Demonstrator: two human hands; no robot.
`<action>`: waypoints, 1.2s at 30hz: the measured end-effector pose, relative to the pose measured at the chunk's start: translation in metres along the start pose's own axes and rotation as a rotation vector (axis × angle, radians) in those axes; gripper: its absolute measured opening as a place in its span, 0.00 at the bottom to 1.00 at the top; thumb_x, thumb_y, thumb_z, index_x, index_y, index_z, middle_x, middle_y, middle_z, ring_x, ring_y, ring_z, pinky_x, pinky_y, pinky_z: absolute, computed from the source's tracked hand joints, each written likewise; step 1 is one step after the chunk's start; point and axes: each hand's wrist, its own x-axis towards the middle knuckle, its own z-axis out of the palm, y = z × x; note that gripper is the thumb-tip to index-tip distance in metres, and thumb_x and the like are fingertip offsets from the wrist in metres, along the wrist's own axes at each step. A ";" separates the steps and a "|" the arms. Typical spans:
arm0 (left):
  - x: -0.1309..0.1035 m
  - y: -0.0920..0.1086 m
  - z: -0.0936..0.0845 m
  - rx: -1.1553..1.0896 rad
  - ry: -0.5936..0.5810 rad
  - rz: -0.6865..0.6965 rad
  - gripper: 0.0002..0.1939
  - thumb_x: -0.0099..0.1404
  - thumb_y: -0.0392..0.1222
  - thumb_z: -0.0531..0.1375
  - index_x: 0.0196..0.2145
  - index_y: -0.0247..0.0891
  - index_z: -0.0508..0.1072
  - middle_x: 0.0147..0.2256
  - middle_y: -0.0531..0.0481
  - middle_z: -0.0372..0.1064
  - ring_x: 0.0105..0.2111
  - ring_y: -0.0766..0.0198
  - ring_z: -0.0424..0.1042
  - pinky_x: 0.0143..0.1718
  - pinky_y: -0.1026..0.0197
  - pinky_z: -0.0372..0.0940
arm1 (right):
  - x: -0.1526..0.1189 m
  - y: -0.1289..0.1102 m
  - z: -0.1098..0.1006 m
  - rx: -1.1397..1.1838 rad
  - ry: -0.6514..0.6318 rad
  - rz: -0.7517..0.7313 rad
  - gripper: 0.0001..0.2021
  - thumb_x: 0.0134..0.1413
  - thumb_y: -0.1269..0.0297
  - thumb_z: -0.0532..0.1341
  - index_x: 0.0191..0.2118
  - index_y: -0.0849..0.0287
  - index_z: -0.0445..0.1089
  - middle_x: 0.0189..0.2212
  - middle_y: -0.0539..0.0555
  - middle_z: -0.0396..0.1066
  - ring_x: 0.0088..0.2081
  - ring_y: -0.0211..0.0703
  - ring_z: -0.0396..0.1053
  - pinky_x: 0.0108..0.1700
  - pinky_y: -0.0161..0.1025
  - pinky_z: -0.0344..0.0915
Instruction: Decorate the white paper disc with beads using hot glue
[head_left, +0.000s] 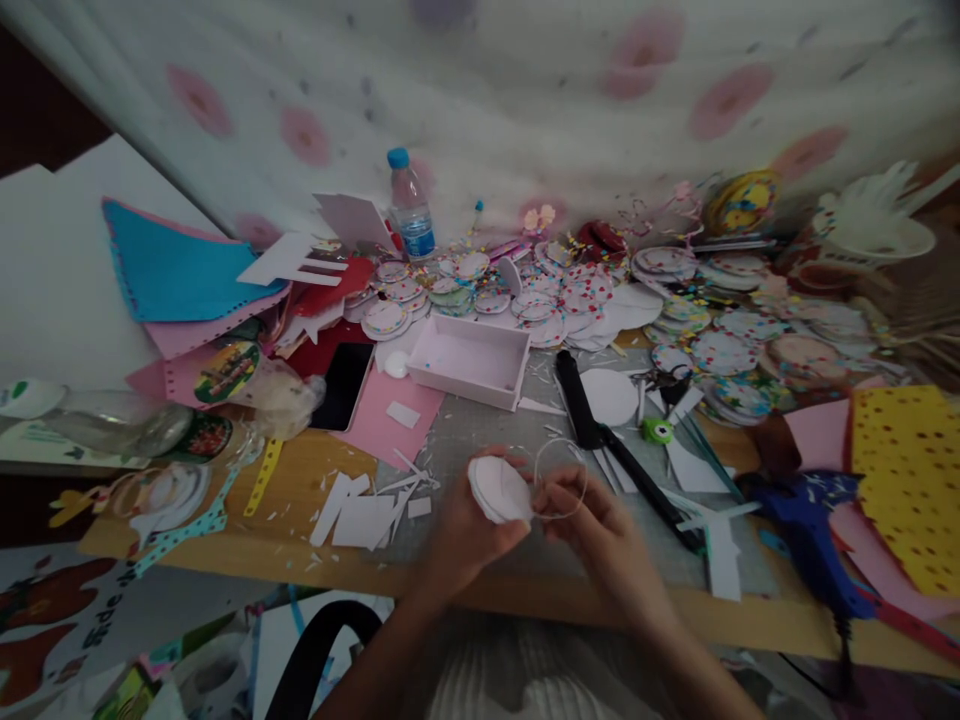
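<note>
My left hand (472, 535) is closed round a small stack of white paper discs (499, 488), held above the front of the desk. Close on its right, my right hand (589, 515) pinches a thin pale ring (561, 442), whose loop stands up from the fingers. The ring's lower edge comes near the discs; whether they touch I cannot tell. Below both hands lies a grey cutting mat (480, 440). An open white paper box (469, 362) stands beyond them. Right of the box lie a black-handled tool (592, 420) and a white paper circle (609, 397).
Paper scraps (364, 520) lie at left, near a phone (345, 385) on pink paper. Piles of confetti-covered discs (555, 295) line the back, beside a water bottle (411, 210). A blue glue gun (810, 535) and yellow dotted sheet (907, 480) are at right. A clear bottle (135, 420) lies far left.
</note>
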 end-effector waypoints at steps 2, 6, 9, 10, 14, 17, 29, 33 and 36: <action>0.001 0.002 -0.001 -0.101 0.006 -0.090 0.33 0.55 0.57 0.64 0.53 0.38 0.64 0.49 0.38 0.70 0.46 0.51 0.73 0.49 0.48 0.66 | -0.006 -0.006 -0.008 -0.195 0.036 -0.187 0.09 0.59 0.57 0.59 0.37 0.57 0.67 0.30 0.53 0.69 0.29 0.38 0.68 0.30 0.35 0.69; 0.000 0.002 -0.002 -0.294 -0.027 -0.242 0.29 0.57 0.57 0.60 0.51 0.35 0.70 0.45 0.39 0.74 0.46 0.51 0.73 0.49 0.51 0.66 | -0.016 -0.018 -0.021 -0.607 -0.066 -0.587 0.09 0.59 0.72 0.57 0.44 0.54 0.68 0.39 0.55 0.68 0.41 0.42 0.68 0.42 0.39 0.68; -0.002 0.000 0.001 -0.342 -0.044 -0.331 0.28 0.58 0.57 0.58 0.48 0.33 0.72 0.42 0.39 0.75 0.45 0.51 0.73 0.47 0.53 0.66 | -0.018 -0.023 -0.021 -0.738 -0.238 -0.720 0.16 0.57 0.76 0.58 0.49 0.54 0.67 0.42 0.56 0.69 0.44 0.43 0.66 0.45 0.41 0.67; -0.003 -0.001 0.002 -0.347 -0.051 -0.347 0.28 0.57 0.58 0.58 0.47 0.33 0.73 0.42 0.39 0.75 0.45 0.51 0.72 0.48 0.53 0.65 | -0.018 -0.024 -0.019 -0.748 -0.279 -0.738 0.16 0.57 0.76 0.59 0.50 0.54 0.66 0.41 0.56 0.69 0.44 0.43 0.66 0.45 0.42 0.67; -0.004 -0.004 0.003 -0.306 -0.065 -0.356 0.30 0.57 0.58 0.59 0.49 0.32 0.73 0.43 0.40 0.73 0.46 0.52 0.71 0.50 0.52 0.63 | -0.017 -0.022 -0.014 -0.745 -0.314 -0.748 0.14 0.57 0.75 0.60 0.47 0.55 0.66 0.38 0.54 0.69 0.43 0.44 0.67 0.44 0.43 0.67; -0.006 -0.006 0.000 -0.260 -0.099 -0.347 0.31 0.57 0.57 0.59 0.51 0.32 0.72 0.43 0.39 0.73 0.46 0.51 0.70 0.51 0.52 0.63 | -0.017 -0.020 -0.014 -0.723 -0.311 -0.706 0.10 0.59 0.75 0.58 0.43 0.55 0.67 0.35 0.53 0.69 0.40 0.43 0.68 0.43 0.41 0.68; -0.006 -0.002 -0.003 -0.210 -0.205 -0.298 0.29 0.58 0.55 0.56 0.51 0.33 0.71 0.43 0.40 0.73 0.42 0.52 0.72 0.43 0.54 0.66 | -0.021 -0.025 -0.019 -0.663 -0.348 -0.721 0.13 0.53 0.80 0.56 0.42 0.55 0.63 0.34 0.54 0.67 0.38 0.44 0.66 0.39 0.44 0.68; -0.005 0.007 -0.009 -0.054 -0.174 -0.258 0.29 0.57 0.54 0.58 0.53 0.36 0.68 0.44 0.40 0.73 0.40 0.52 0.73 0.41 0.53 0.67 | -0.029 -0.023 -0.032 -0.622 -0.171 -0.855 0.16 0.49 0.79 0.58 0.43 0.55 0.63 0.32 0.54 0.62 0.36 0.45 0.63 0.34 0.44 0.64; -0.006 0.013 -0.010 0.017 -0.145 -0.230 0.30 0.54 0.50 0.63 0.53 0.38 0.66 0.46 0.41 0.71 0.42 0.53 0.72 0.43 0.55 0.67 | -0.030 -0.019 -0.033 -0.658 0.025 -0.830 0.22 0.47 0.73 0.63 0.50 0.56 0.60 0.42 0.59 0.62 0.45 0.52 0.62 0.43 0.50 0.64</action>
